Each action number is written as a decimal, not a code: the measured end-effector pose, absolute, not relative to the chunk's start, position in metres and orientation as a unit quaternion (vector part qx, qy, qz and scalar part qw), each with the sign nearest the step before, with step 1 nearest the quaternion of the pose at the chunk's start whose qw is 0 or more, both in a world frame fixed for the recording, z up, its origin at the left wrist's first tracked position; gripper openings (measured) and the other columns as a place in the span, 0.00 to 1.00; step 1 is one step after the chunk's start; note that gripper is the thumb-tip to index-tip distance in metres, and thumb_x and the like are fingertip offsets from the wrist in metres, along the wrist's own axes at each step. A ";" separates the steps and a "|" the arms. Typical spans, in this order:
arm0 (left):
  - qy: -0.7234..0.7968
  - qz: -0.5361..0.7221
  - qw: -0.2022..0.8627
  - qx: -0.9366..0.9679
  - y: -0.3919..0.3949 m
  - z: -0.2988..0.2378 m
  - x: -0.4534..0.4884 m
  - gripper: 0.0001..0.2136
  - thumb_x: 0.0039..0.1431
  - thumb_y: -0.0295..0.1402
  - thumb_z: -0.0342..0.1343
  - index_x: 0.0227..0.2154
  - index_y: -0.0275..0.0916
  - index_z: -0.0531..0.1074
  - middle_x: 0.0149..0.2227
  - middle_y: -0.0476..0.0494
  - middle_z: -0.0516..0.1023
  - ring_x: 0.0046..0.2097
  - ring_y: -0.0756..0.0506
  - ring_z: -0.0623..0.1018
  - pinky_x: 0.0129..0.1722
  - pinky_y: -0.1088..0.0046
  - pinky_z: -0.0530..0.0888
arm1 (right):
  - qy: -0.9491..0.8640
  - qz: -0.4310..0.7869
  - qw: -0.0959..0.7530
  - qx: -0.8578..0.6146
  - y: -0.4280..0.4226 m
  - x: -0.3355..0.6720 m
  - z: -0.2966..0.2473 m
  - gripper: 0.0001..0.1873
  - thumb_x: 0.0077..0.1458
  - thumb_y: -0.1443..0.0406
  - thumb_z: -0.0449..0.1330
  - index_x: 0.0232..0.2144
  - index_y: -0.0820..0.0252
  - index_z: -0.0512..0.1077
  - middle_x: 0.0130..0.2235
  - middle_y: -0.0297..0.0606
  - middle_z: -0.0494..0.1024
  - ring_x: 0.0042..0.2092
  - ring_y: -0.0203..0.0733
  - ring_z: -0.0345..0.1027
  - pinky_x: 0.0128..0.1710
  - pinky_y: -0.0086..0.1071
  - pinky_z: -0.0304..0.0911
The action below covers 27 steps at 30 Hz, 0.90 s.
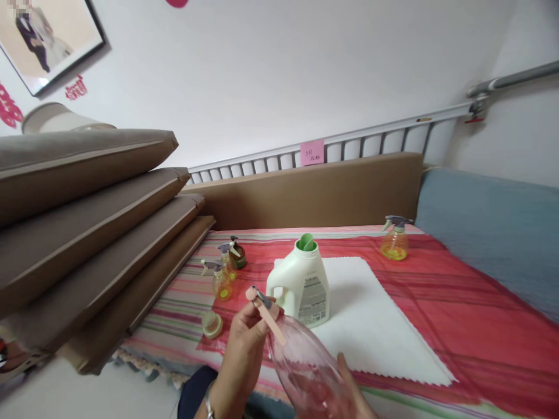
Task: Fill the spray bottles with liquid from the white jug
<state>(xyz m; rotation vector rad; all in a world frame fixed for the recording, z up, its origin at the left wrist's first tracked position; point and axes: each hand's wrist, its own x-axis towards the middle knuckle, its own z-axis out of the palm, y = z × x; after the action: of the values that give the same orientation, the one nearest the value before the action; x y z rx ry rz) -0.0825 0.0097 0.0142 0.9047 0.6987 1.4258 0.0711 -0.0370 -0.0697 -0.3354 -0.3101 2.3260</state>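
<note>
A clear pink spray bottle [301, 361] lies tilted across the lower middle, its pale pink and grey spray head pointing up and to the left. My left hand [248, 334] is closed around the neck just below the spray head. On the bottle's right side my right hand [353, 387] grips the body; most of its fingers are hidden behind the plastic. Just beyond stands a white detergent jug [301, 279] with an open green mouth, on a white cloth [375, 326]. A whitish round cap [212, 324] sits to the left of my left hand.
Two yellowish spray bottles [222, 286] and a dark green one [240, 256] stand at the left. Another yellow spray bottle [395, 241] is at the back right. Stacked brown cushions [96, 233] rise on the left, and a blue cushion [489, 233] leans at the right.
</note>
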 end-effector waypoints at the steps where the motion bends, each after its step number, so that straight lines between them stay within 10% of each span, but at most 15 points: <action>1: 0.301 0.621 0.606 0.396 0.009 0.013 -0.082 0.11 0.41 0.33 0.68 0.28 0.35 0.76 0.28 0.48 0.75 0.32 0.49 0.72 0.35 0.76 0.68 | -0.125 0.906 0.383 -0.134 -0.036 0.071 -0.073 0.38 0.52 0.40 0.49 0.41 0.68 0.74 0.32 0.51 0.81 0.33 0.45 0.77 0.36 0.31 0.68; 5: 0.314 0.638 0.585 0.390 0.010 0.012 -0.081 0.12 0.41 0.33 0.69 0.30 0.36 0.77 0.29 0.46 0.76 0.33 0.49 0.73 0.37 0.75 0.68 | -0.151 0.862 0.456 -0.163 -0.031 0.071 -0.091 0.31 0.43 0.43 0.61 0.49 0.45 0.66 0.45 0.37 0.79 0.34 0.48 0.77 0.29 0.33 0.69; 10: 0.317 0.637 0.593 0.377 0.010 0.018 -0.080 0.14 0.39 0.34 0.69 0.31 0.36 0.77 0.30 0.45 0.78 0.36 0.46 0.76 0.39 0.73 0.69 | -0.202 0.811 0.505 -0.215 -0.029 0.071 -0.102 0.57 0.36 0.54 0.72 0.60 0.35 0.40 0.49 0.39 0.76 0.31 0.47 0.77 0.23 0.31 0.68; 15: 0.311 0.633 0.609 0.363 0.005 0.023 -0.075 0.13 0.41 0.33 0.69 0.32 0.36 0.77 0.32 0.44 0.79 0.37 0.48 0.76 0.43 0.73 0.68 | -0.156 0.856 0.457 -0.187 -0.035 0.071 -0.099 0.32 0.48 0.44 0.60 0.49 0.58 0.68 0.30 0.40 0.81 0.23 0.36 0.73 0.22 0.26 0.67; 20: 0.314 0.621 0.620 0.363 0.003 0.020 -0.077 0.12 0.42 0.32 0.68 0.31 0.33 0.77 0.33 0.42 0.79 0.36 0.48 0.76 0.40 0.74 0.70 | -0.089 0.908 0.380 -0.150 -0.038 0.068 -0.091 0.33 0.53 0.42 0.52 0.29 0.68 0.76 0.24 0.42 0.80 0.28 0.36 0.75 0.28 0.23 0.68; 27: 0.307 0.657 0.586 0.361 0.008 0.021 -0.082 0.12 0.44 0.33 0.67 0.33 0.35 0.77 0.34 0.42 0.79 0.37 0.46 0.76 0.41 0.72 0.70 | -0.204 0.835 0.489 -0.148 -0.031 0.072 -0.094 0.32 0.39 0.56 0.71 0.47 0.32 0.66 0.49 0.30 0.77 0.38 0.47 0.76 0.26 0.32 0.70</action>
<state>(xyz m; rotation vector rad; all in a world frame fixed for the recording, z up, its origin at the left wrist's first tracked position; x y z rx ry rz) -0.0824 0.0079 0.0214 0.8419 0.7158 1.5315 0.0721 -0.0307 -0.0941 -0.3588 -0.4951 2.0285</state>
